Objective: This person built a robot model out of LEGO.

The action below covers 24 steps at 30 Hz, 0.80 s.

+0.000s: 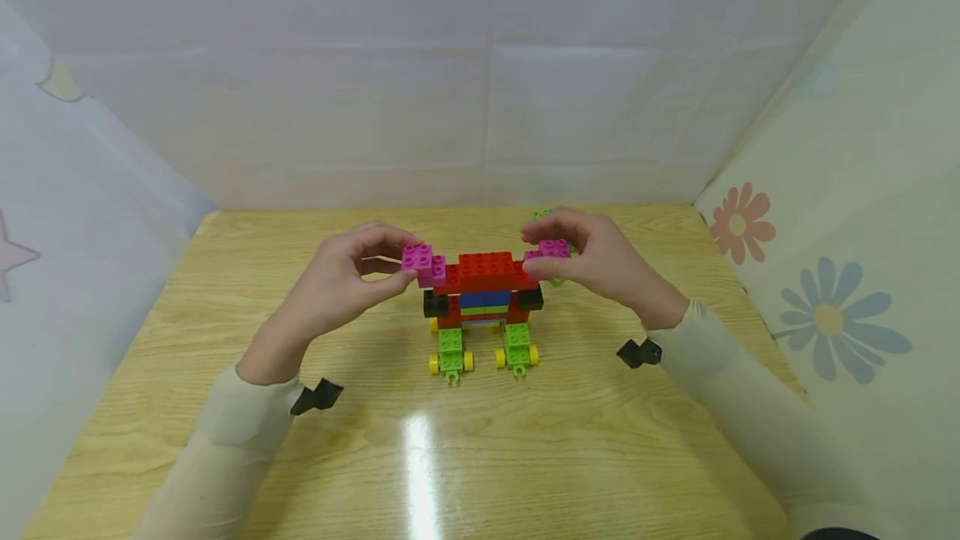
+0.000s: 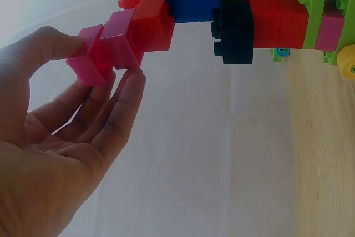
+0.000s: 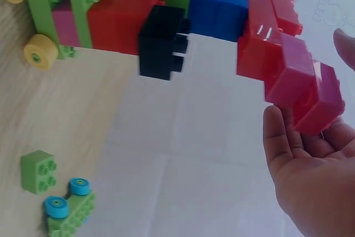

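Observation:
A structure of toy building bricks stands on the table, with a red top (image 1: 486, 265), a blue brick (image 1: 484, 299) below it and green wheeled bases (image 1: 517, 346) at the bottom. Pink bricks step outward and up at both ends. My left hand (image 1: 341, 277) pinches the outer left pink brick (image 2: 89, 56) between thumb and fingers. At the other end, my right hand (image 1: 592, 252) is around the right pink brick (image 3: 324, 98); its fingers touch the underside while the thumb stands apart. Black bricks (image 1: 531, 299) jut out from both sides lower down.
Behind the right hand, a loose green brick (image 3: 37, 171) and a green wheeled base with blue wheels (image 3: 69, 209) lie on the wooden table (image 1: 600, 440). A pale cloth wall (image 1: 480, 107) rises at the table's back edge, and flower-printed cloth (image 1: 832, 190) hangs at the right.

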{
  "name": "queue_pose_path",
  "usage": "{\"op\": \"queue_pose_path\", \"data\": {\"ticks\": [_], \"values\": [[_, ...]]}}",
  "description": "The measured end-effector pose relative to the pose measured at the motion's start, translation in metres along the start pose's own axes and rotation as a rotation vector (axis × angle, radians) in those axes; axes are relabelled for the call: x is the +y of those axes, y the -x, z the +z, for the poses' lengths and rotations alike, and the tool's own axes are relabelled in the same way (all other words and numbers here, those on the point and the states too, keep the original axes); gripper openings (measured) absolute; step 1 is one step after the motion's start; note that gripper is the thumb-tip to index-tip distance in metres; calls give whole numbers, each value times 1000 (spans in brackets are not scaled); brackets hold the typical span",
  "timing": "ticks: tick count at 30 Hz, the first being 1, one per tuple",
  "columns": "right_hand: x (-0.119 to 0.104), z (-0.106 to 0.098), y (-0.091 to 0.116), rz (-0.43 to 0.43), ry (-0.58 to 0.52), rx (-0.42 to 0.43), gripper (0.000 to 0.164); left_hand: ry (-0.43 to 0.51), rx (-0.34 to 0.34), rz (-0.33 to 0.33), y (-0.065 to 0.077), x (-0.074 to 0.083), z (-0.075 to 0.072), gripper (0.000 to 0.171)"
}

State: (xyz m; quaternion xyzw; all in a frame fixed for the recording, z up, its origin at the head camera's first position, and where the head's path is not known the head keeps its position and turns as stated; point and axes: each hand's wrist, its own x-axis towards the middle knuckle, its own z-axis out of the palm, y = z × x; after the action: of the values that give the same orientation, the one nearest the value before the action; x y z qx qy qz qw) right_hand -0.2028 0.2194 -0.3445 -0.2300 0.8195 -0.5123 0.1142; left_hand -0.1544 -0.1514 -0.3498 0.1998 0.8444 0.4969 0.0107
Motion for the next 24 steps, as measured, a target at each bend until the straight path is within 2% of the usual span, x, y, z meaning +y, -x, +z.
{"op": "queue_pose_path", "data": {"ticks": [6, 11, 18, 24], "values": [[-23, 2, -7, -21, 93, -13, 41, -14, 1, 1, 1, 1, 0, 33], [-49, 10, -13, -22, 179, -34, 43, -30, 5, 9, 2, 2, 0, 33], [-79, 37, -17, -62, 262, -110, 44, -33, 10, 25, 1, 1, -2, 32], [-83, 60, -26, -62, 297, -113, 45, -25, 15, 44, 1, 0, -1, 31]]}}
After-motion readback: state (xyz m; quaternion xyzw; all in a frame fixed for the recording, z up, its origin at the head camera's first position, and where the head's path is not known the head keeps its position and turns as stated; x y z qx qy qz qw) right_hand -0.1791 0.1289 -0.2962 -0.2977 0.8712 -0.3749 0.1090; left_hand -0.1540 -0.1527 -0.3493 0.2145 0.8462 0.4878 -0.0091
